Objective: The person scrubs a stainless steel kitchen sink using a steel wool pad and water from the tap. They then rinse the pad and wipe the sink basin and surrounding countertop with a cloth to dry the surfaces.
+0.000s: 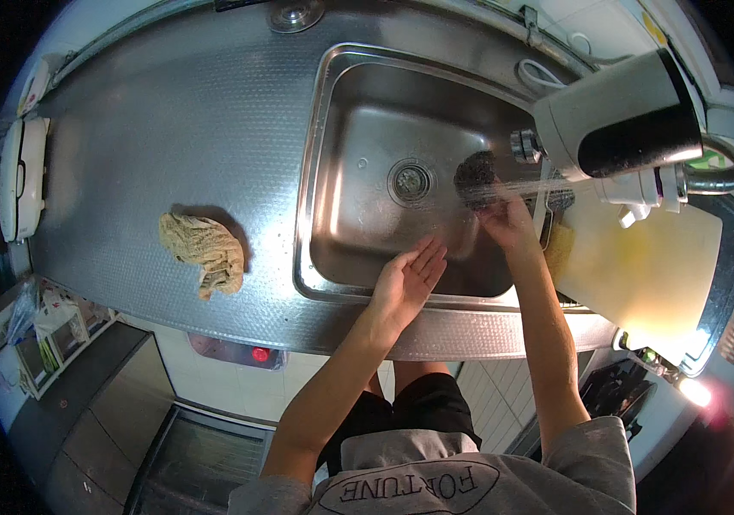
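My right hand [507, 217] grips a dark, round scouring pad [473, 172] at the right side of the stainless steel sink [367, 135]. A spray of water [527, 187] from the faucet runs across the pad and my fingers. Over the sink's front rim, my left hand [405, 273] is held palm up with nothing in it, its fingers slightly apart. Between the hands and the far wall of the basin is the drain strainer [412, 183]. A bulky white and black faucet unit [618, 119] reaches in from the right.
A crumpled yellowish cloth [206, 252] lies on the steel counter [148, 148] left of the sink. Right of it, a pale cutting board [650, 277] and a yellow sponge [558, 251] sit close to my right forearm. A metal lid [295, 15] rests at the back.
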